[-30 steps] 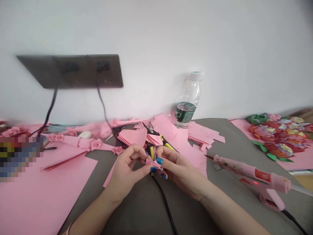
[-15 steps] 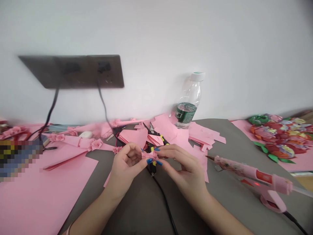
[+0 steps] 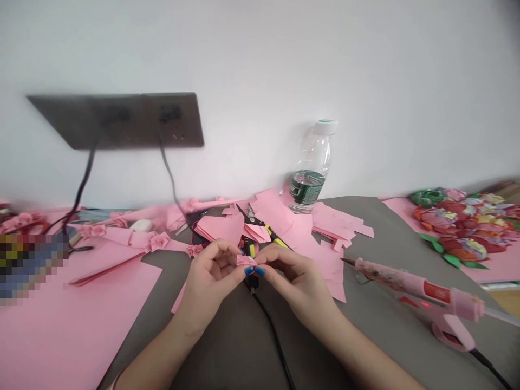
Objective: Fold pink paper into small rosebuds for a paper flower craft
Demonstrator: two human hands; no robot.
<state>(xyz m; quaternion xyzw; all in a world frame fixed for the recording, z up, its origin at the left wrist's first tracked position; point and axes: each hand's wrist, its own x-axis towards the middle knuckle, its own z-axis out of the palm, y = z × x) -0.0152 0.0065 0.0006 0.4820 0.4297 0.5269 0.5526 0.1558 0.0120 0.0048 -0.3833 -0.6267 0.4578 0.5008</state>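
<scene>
From my seat far off, I have the small pink paper (image 3: 244,260) in the middle of my clock, held up between both hands, over the desk (image 3: 219,352). My left hand (image 3: 208,275) pinches it with finger and thumb. My right hand (image 3: 299,275) pinches its right end, and the two blue thumbnails are side by side. I think the step is bending this bit of paper into shape with my fingertips. The next move, I'd say, calls for a soft, even pinch, because thin paper could crush. I can't see its back side.

Near it, at 12 o'clock, lie pliers (image 3: 253,219) with yellow and black handles, partly hidden. At 11 o'clock is a stack of folded pink sheets (image 3: 221,228). A black cord (image 3: 272,329) runs down toward 5 o'clock.

Farther out, between 1 and 2 o'clock, a bottle (image 3: 312,176) stands by the wall. Just past 3 o'clock lies a pink glue gun (image 3: 406,285) with its red light on. Just before 3 is a bunch of bright paper flowers (image 3: 459,225). Just past 9 is a paper rose (image 3: 158,241), and between 8 and 9 lies a big pink sheet (image 3: 73,330).
</scene>
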